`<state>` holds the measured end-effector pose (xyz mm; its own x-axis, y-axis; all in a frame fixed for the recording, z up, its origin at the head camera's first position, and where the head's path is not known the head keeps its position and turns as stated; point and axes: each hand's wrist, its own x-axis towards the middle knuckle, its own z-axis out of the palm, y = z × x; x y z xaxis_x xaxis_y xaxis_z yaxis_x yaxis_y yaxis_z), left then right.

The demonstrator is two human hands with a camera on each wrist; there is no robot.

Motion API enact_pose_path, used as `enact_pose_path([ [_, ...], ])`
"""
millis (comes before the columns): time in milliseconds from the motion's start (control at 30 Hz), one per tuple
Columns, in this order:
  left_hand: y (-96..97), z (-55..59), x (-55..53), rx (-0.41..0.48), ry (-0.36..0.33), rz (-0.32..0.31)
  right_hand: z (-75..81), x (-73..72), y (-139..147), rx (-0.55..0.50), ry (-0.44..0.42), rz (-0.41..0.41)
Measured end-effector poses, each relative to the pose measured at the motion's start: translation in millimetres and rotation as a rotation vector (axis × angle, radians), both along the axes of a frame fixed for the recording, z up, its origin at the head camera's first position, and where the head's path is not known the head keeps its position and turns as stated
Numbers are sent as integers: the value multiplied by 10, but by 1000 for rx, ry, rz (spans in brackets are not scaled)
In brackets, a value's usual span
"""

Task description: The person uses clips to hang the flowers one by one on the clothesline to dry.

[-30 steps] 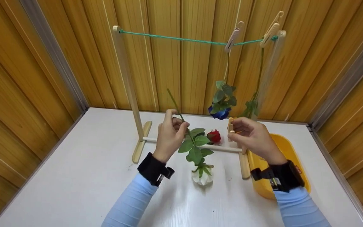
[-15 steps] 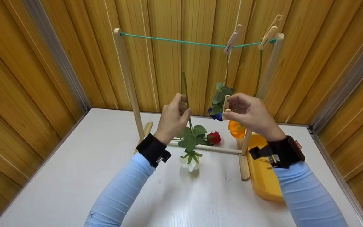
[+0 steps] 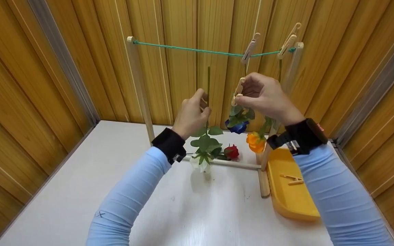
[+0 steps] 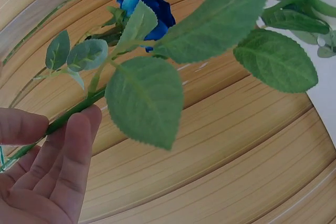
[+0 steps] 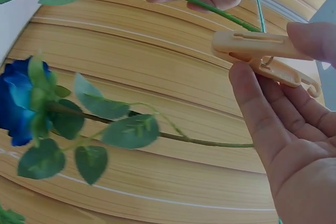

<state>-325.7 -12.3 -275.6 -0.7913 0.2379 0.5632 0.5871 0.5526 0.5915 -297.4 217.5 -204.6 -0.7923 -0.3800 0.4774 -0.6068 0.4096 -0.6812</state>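
Observation:
My left hand (image 3: 193, 112) pinches the green stem of a white rose (image 3: 201, 163), which hangs head down with its leaves (image 4: 144, 100) below the fingers. The stem's cut end points up, below the green line (image 3: 190, 49). In my right hand (image 3: 267, 97) a beige clothespin (image 5: 262, 53) is held between thumb and fingers; its jaws look closed. Behind that hand a blue rose (image 3: 237, 126) hangs upside down from a clothespin (image 3: 249, 51) on the line. To its right an orange rose (image 3: 255, 141) hangs from another clothespin (image 3: 287, 47).
A red rose (image 3: 231, 152) lies on the white table (image 3: 80, 191) by the wooden frame's bottom bar (image 3: 238, 164). At the right, a yellow tray (image 3: 296, 213) holds loose clothespins (image 3: 294, 180). The frame's posts (image 3: 139, 82) stand on both sides.
Both hands have risen toward the line. The white rose has come up and back with its stem now upright, and the clothespin in my right hand has moved up and slightly left.

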Motion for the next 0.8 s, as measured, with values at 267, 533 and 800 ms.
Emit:
enact_pose_path([
  [267,15,167,-179,-69,-37,33,389,-139,-82,31,100,-36],
  [533,14,238,-285,-128,-121,56,641,-233,-179,63,153,-114],
  [800,10,287,-376,-146,-153,56,706,-309,-355,5,155,-150],
])
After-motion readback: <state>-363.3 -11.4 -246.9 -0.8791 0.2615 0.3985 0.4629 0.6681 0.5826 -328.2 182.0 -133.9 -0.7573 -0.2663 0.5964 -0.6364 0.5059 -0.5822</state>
